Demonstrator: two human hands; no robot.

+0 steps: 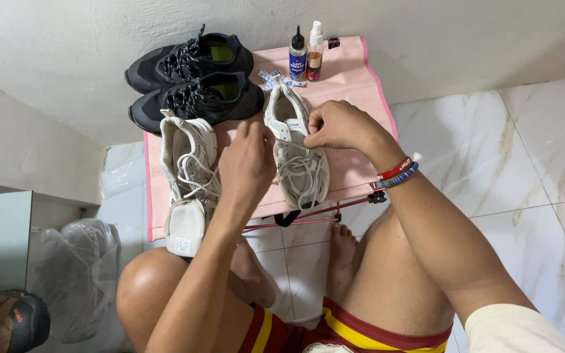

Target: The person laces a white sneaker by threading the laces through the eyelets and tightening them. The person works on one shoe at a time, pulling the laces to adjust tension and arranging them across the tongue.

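Observation:
Two white sneakers lie on a small pink folding table (351, 78). The right one (299, 167) lies with its toe toward me. My right hand (341, 125) pinches its tongue near the collar. My left hand (248, 163) is closed at the same shoe's left side, fingers on the collar or laces; the exact grip is hidden. The other white sneaker (188, 183) rests just left of my left hand, its toe hanging over the table's near edge.
A pair of black sneakers (194, 82) sits at the table's far left. Two small bottles (305, 55) stand at the far edge beside a patterned cloth (273, 78). Clear plastic bag (76, 274) and a dark cap (14, 320) lie on the floor left. My knees and bare feet are below the table.

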